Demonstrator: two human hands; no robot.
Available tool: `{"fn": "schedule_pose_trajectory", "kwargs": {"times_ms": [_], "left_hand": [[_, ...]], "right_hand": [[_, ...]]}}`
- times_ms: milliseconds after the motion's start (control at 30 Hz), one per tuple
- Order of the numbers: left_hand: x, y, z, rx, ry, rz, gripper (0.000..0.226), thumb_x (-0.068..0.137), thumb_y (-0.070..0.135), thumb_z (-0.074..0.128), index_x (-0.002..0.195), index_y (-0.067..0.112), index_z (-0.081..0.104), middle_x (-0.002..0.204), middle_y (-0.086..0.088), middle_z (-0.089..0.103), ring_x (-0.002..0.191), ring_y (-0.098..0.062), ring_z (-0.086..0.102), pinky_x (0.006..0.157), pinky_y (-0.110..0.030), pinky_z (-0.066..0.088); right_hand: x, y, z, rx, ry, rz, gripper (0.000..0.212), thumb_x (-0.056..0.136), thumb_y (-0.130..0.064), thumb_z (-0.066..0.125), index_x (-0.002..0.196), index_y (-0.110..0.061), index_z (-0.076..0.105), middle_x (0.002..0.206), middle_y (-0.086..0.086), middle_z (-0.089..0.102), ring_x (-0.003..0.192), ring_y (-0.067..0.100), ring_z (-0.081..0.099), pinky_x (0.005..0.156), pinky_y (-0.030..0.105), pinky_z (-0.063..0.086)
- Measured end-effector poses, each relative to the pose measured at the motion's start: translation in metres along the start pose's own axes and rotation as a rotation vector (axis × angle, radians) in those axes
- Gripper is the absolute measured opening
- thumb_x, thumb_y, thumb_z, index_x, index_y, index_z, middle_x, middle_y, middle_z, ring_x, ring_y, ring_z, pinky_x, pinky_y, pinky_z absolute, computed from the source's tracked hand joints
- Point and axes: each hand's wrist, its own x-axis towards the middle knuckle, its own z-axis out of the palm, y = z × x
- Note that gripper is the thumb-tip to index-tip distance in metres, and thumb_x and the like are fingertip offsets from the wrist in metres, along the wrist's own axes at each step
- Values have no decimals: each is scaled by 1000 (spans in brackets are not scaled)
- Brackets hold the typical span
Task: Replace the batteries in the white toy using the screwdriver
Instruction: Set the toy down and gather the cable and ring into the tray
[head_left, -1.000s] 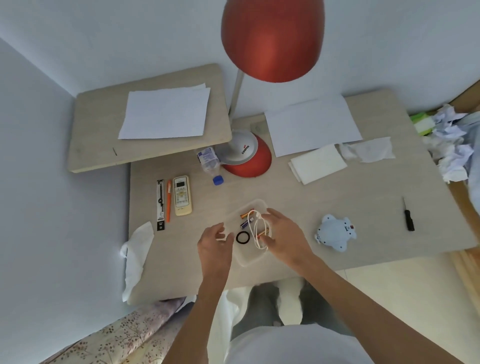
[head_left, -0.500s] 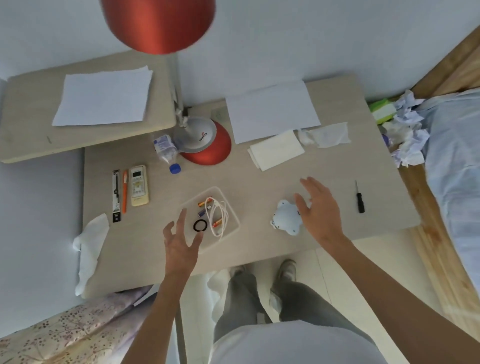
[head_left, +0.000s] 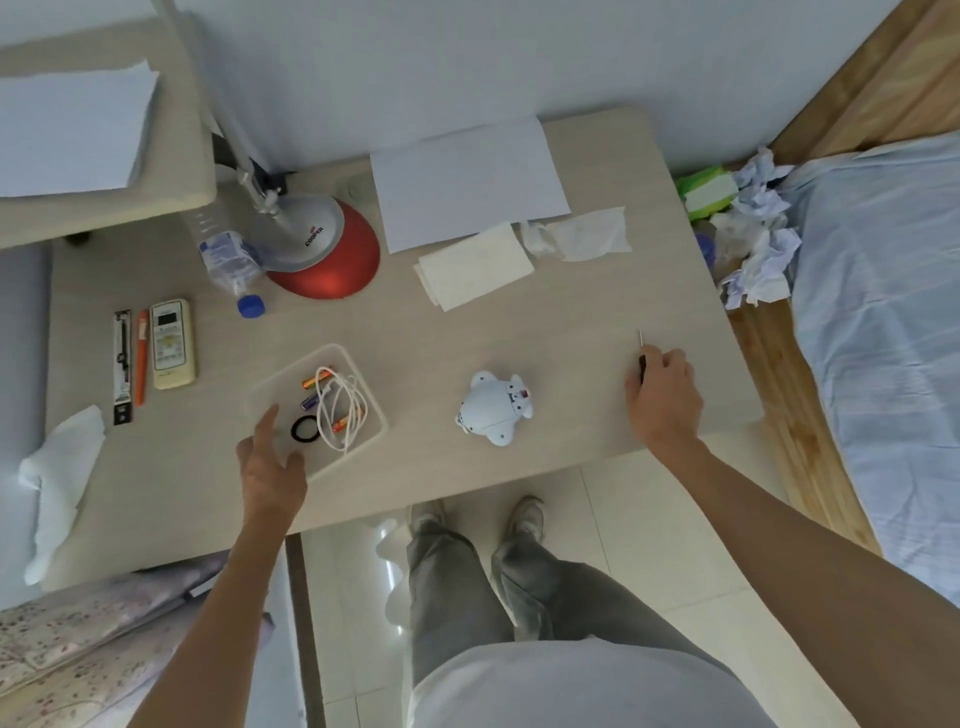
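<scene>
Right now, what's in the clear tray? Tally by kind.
batteries: 3 in view
white cable: 1
black ring: 1
Total: 5

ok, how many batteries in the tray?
3: orange battery farthest back, purple battery just nearer, second orange battery among the white cable loops. Others may be hidden.

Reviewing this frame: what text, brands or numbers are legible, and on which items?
"COOPER": on the grey lamp base, as best it reads, turned away from the camera.
Remote control: print too small to read.
Bottle label: blurred.
Black strip: markings unreadable.
</scene>
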Motion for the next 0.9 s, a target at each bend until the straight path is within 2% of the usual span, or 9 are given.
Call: {"fn": "schedule_pose_trajectory", "kwargs": {"times_ms": [100,267,400,600,700,800,833,900], "left_hand": [[-1,1,0,-22,26,-12,81,95,-10,53,160,38,42,139,-17,49,113,-32,58,105,-45,51],[0,-2,0,-93,54,-48,84,94,-12,50,156,44,46,136,-14,51,121,-33,57,99,-44,55],[-6,-1,0,-146,70,-62,86,92,-10,51,154,49,46,137,-8,54,123,-31,59,99,-50,58],[-17,14,-5,-234,33,-122,84,93,-10,64,155,44,47,139,-5,62,114,-31,65,84,-36,53],[-22,27,-11,-274,19,-129,88,92,-13,63,153,49,48,138,-7,60,114,-35,64,80,-37,55],[-31,43,-22,-271,-9,-65,89,93,-11,62,151,54,48,136,-6,59,117,-32,62,85,-43,58],[-35,52,-27,-280,-13,-45,88,93,-11,63,151,54,48,136,-6,59,119,-32,61,88,-46,58],[-42,70,-36,-309,-14,-13,86,94,-10,64,152,52,49,137,-6,59,124,-30,59,94,-44,56]], "right_hand": [[9,2,4,37,5,9,25,107,-25,55,127,-10,57,114,16,53,102,37,58,68,45,53],[13,2,6,77,-18,-32,17,104,-12,55,119,-3,59,114,19,56,92,41,63,72,49,56],[13,2,4,86,-26,-50,16,103,-9,55,116,0,60,113,19,57,88,41,64,71,50,58],[3,-3,-11,168,5,-84,17,103,-10,55,113,1,63,107,19,58,79,38,63,67,45,54],[-7,-12,-26,296,30,-88,14,101,-9,56,110,-2,64,104,16,58,78,33,59,68,42,50],[-18,-24,-47,444,52,-95,4,99,-10,59,97,-10,62,93,9,57,77,24,54,70,35,41],[-21,-29,-53,507,59,-81,5,97,-10,61,93,-12,62,89,7,59,76,24,55,69,35,41],[-29,-41,-70,687,54,-18,5,95,-9,65,98,-11,69,88,8,66,78,27,63,71,39,51]]}}
